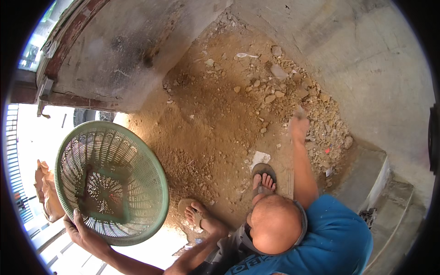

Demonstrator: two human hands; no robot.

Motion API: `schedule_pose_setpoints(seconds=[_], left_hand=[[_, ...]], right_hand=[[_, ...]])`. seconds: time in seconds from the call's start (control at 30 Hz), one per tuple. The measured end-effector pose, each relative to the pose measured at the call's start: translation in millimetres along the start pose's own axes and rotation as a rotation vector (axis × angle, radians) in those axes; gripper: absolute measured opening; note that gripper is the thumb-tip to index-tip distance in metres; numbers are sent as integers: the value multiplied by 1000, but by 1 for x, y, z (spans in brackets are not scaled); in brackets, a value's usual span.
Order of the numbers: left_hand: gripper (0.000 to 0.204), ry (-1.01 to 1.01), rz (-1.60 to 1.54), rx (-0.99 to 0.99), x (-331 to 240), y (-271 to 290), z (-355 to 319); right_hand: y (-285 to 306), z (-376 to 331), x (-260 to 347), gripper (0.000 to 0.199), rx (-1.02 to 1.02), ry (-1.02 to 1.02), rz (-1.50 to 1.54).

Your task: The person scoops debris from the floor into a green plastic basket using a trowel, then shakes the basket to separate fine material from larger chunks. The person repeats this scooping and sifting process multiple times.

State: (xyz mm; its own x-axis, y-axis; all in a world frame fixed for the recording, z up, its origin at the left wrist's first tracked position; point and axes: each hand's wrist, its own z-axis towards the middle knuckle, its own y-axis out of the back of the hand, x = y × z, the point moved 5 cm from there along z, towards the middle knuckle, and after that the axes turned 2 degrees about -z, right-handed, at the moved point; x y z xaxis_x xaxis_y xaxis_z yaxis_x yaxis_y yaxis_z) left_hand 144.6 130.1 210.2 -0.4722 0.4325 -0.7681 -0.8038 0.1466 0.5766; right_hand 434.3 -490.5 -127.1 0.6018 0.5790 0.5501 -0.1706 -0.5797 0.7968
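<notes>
1. Your left hand [81, 231] grips the lower rim of a round green plastic basket [111, 182], fingers [76, 215] curled over the edge and clamped on it.
2. You hold the basket up on its side at the left of the view, well apart from the sand heap; its open mouth faces up toward you and a little to the right, so you look straight into its perforated bowl.
3. Being round, the basket has no real long axis; its square base panel sits at the centre, stained with brown dirt.
4. Your right hand [299, 126] stretches far forward over the rubble [316, 114] at the right edge of the sand heap [215, 119]. It looks closed around something small, but motion blur hides the fingers, so you cannot tell what it holds.
5. Stones and broken chunks lie scattered along the heap's right side, against the base of the concrete wall [376, 68].
6. Your feet in sandals [263, 176] rest on the near edge of the sand, between the basket and the reaching arm.
7. A concrete step [366, 176] stands just right of your arm.
8. A weathered door [105, 55] stands behind the basket, at the heap's left edge.
9. A brown sack [46, 190] lies left of the basket, partly hidden behind it.
</notes>
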Motion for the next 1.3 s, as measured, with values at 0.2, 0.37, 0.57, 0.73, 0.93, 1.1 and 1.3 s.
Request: schedule_pose_setpoints(seconds=[0.2,0.37,0.57,0.73,0.93,1.1,1.3], left_hand=[[27,3,-17,44,0,-4,4],[24,-38,5,94,-10,-12,14],[26,-25,-24,45,6,-6,10],[31,-39,55,81,-1,-8,16],[34,-60,105,76,-6,-10,19],[33,-65,73,47,4,-7,17],[33,-137,159,37,-7,-8,25]], right_hand=[[-29,-23,52,51,316,333,-123],[-19,5,45,52,324,161,-162],[29,-3,7,51,-15,131,-104],[-21,-27,16,53,270,278,-154],[49,-18,-58,51,110,64,-224],[75,-33,-62,40,-303,56,4],[27,-50,-43,43,209,451,-100]])
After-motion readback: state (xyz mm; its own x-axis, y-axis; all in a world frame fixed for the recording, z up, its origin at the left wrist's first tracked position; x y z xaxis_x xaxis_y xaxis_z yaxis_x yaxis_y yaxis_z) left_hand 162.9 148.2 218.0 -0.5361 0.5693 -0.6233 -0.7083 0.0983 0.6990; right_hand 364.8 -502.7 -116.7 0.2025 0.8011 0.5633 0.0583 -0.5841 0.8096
